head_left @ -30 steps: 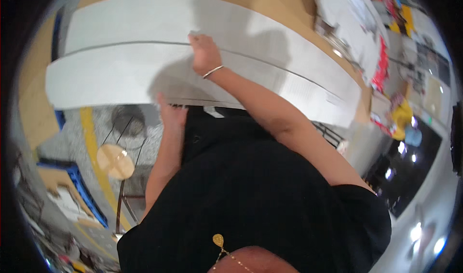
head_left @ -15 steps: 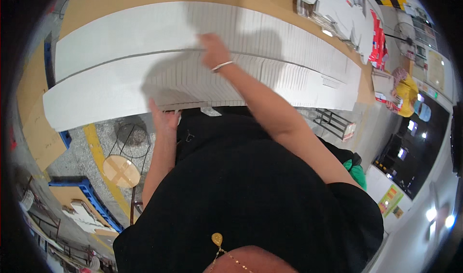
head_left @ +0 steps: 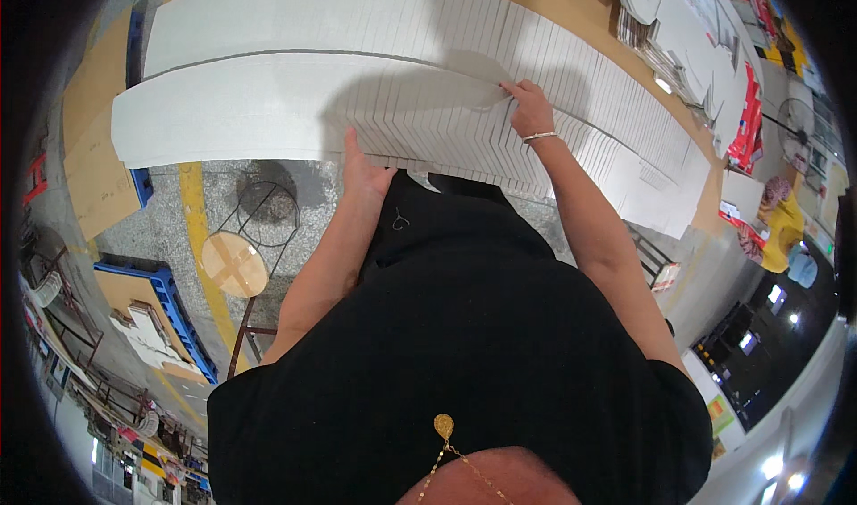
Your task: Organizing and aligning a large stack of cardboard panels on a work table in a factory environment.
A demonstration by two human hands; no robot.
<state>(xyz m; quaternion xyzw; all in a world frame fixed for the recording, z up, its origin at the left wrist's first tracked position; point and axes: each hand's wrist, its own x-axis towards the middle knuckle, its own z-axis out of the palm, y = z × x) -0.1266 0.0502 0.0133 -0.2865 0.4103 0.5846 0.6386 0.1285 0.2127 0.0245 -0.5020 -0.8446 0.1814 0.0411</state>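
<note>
Where the long fan of white cardboard sheets [head_left: 268, 112] lies across the brown worktop [head_left: 571, 5], its long axis runs left to right in front of the person, bending with the lens, and the sheets overlap one another like shingles in two rows, a near row and a far row, with a dark seam between them. One sheet [head_left: 464, 90] near the middle of the spread has its corner lifted a little out of the row, and the right hand [head_left: 528, 108] is at that corner, fingers closed on its edge in a pinch, a thin bracelet [head_left: 539, 136] on the wrist. The left hand [head_left: 364, 170] sits at the near edge of the near row, to the left of the right hand and closer to the body; its thumb points up along the sheets and the palm seems to press against the edge, but whether its fingers curl under and grip cannot be told, since the hand hides them. So the lifted sheet lies ahead and right of the left hand, directly under the right one, and the right hand is clearly nearer. Beyond the spread, more flat white cardboard is stacked [head_left: 678, 32] at the far right of the worktop. Below the near edge the grey floor shows a yellow line [head_left: 198, 237], a round wooden stool [head_left: 234, 264] and a blue pallet [head_left: 174, 313].
</note>
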